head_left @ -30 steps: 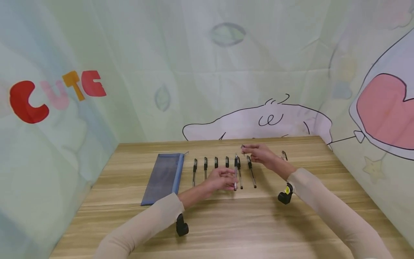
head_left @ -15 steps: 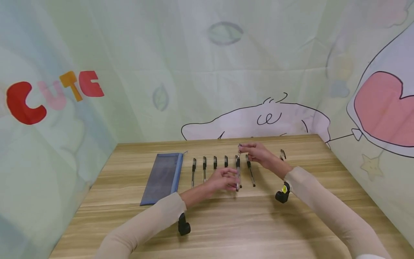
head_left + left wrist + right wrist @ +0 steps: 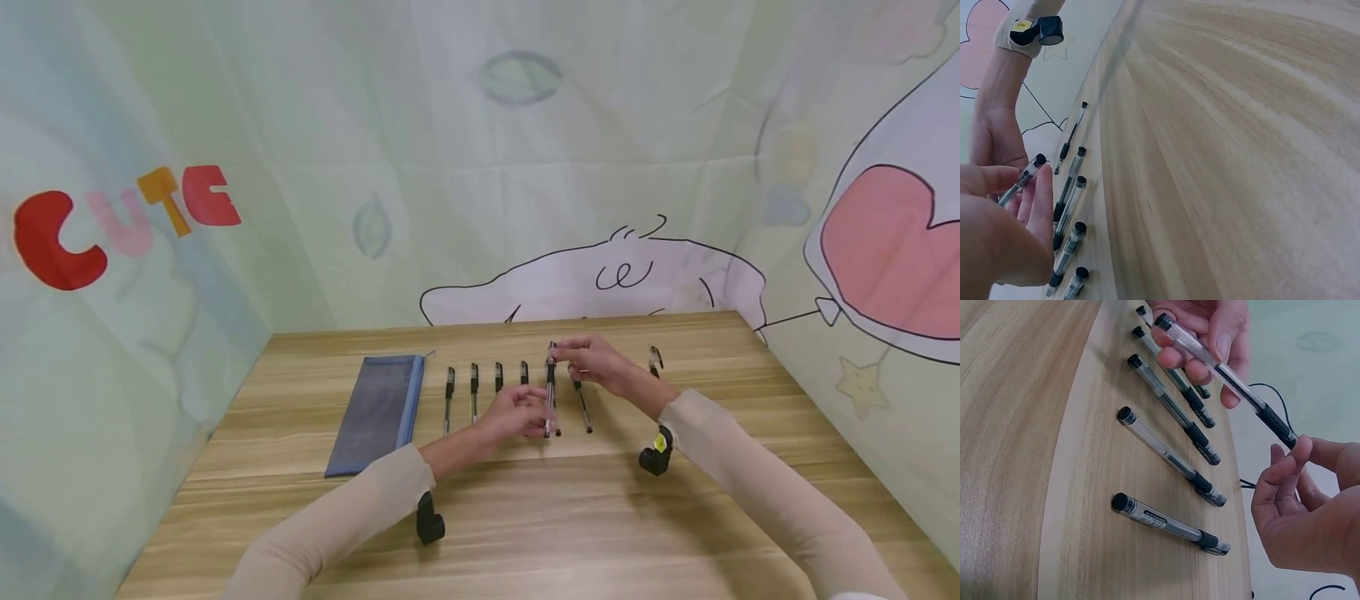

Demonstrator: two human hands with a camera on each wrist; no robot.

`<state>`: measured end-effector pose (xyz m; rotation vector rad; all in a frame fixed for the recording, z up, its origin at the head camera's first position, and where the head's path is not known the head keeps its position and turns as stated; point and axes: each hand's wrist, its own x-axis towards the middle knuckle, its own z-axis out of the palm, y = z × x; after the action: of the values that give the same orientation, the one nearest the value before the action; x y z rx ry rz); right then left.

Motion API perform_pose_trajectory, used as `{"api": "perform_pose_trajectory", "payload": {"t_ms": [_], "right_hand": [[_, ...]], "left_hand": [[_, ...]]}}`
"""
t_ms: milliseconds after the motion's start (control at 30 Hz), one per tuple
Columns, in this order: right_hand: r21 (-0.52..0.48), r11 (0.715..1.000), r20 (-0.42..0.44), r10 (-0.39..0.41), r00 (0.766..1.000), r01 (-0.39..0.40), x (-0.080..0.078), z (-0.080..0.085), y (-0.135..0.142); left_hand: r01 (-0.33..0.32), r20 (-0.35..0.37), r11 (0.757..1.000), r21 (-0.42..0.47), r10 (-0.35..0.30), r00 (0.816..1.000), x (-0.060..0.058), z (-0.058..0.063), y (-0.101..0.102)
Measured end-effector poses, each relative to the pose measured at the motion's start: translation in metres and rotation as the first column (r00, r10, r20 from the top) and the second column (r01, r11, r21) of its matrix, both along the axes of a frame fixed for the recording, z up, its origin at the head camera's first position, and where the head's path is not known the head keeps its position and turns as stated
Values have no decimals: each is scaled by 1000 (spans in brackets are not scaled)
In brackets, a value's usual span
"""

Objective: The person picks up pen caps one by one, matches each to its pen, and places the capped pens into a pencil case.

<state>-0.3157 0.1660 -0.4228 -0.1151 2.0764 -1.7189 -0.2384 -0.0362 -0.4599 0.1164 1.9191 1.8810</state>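
A gel pen [image 3: 551, 383] with a transparent barrel, black grip and black end plug is held above the table between both hands. My left hand [image 3: 517, 413] pinches its barrel near the plug end. At the writing end, my right hand [image 3: 598, 363] pinches the pen cap [image 3: 552, 350], which lines up with the pen; in the right wrist view the fingertips [image 3: 1300, 450] hide most of it, right beside the black grip. Below, several similar capped pens lie in a row, among them one pen [image 3: 583, 408] under the right hand and one pen [image 3: 1172, 525] nearest the right wrist camera.
A blue mesh zip pouch [image 3: 375, 412] lies flat left of the pen row. Another pen [image 3: 656, 360] lies farther right, partly hidden by the right wrist. The wooden table [image 3: 525, 517] meets a printed curtain [image 3: 337, 208] at its back and sides.
The right hand has moved left and slightly down, bringing the cap from apart to the pen's writing end. The left hand still holds the pen, nearly in place.
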Motion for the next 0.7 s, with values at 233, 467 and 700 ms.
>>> {"api": "perform_pose_trajectory", "payload": {"t_ms": [233,467,700], "right_hand": [[-26,999,28,-25,999,26,2,0,-3],[-100,991,71,-80,994,86,5,-4,-11],[-48,993,84,-99,992,104,7,-6,-18]], "left_hand": [[18,9,1000,-4,-18,1000,-3,1,-1],[-2,-13,999,-35,2,1000,-10,3,-3],[-19,-23,998,-62,18,1000,-13,6,-8]]}}
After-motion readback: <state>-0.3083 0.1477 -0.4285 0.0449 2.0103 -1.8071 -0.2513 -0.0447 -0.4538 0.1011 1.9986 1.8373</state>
